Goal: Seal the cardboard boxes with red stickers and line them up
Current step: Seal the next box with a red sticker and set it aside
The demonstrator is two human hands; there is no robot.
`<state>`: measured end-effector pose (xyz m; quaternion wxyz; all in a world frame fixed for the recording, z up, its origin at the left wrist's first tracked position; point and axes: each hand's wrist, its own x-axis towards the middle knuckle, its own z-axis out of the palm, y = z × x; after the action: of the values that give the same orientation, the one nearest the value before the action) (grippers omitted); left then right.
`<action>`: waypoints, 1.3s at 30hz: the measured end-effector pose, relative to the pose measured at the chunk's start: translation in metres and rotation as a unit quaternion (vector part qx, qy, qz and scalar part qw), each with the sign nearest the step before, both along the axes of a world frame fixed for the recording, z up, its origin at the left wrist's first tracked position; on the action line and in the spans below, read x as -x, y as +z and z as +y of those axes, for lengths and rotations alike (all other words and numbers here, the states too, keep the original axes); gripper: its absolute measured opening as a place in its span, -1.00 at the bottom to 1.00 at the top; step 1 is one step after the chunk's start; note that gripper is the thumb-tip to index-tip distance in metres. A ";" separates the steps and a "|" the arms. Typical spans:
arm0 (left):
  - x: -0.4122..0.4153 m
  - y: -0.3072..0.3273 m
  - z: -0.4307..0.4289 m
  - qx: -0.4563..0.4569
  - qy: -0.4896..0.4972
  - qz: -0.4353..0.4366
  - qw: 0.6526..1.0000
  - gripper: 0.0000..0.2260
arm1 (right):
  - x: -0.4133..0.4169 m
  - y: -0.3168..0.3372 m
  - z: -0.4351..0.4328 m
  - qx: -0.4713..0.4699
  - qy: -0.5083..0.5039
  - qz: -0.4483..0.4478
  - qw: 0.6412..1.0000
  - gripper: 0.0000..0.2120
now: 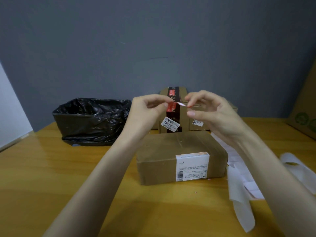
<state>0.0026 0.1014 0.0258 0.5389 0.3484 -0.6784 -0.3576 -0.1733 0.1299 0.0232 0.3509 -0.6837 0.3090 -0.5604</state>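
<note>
Left hand [147, 109]: thumb and forefinger pinch one end of a small glossy red sticker [171, 106]. Right hand [213, 115]: thumb and forefinger nip a thin white backing strip [182, 104] at the sticker's other end, and the other fingers are loosely curled. The sticker hangs in the air between the two sets of fingertips and touches no box. I read this as mid-peel.

Directly below the fingers is a low brown rectangular cardboard box [181, 151] with a white printed label on its near side. I see no red on its top seam. I judge it unsealed and the likely target for this sticker.

Beyond the fingers, and partly hidden by them, stands a taller brown cardboard box with a dark tape band [173, 117]. A second brown box [196, 128] stands right beside it, mostly covered by the right hand. They look like the start of a line. I cannot tell whether either carries its own red seal.

To the right of the right wrist, a pale sticker sheet [235, 157] and curled white backing papers [239, 194] lie on the yellow wooden table [51, 177]. Probably several stickers have been used.

To the left of the left hand is a bin lined with a black plastic bag [92, 120].

Left to do: finish the peel, seal the near box and set it in line.
</note>
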 end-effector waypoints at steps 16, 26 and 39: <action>-0.043 -0.001 -0.008 -0.167 -0.102 0.126 0.972 -0.74 | -0.048 0.011 -0.015 0.106 -0.159 0.173 0.966 -0.85; -0.080 0.008 -0.034 -0.155 0.055 0.171 0.971 -0.88 | -0.101 0.010 -0.051 0.117 -0.174 0.241 0.948 -0.80; -0.122 0.015 -0.106 -0.171 0.164 0.225 0.945 -0.92 | -0.143 0.001 -0.080 0.129 -0.168 0.199 0.957 -0.49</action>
<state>0.1246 -0.0049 0.0412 0.6611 0.4521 -0.4013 -0.4445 -0.0301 0.0498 0.0246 0.0916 -0.7589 0.4081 -0.4991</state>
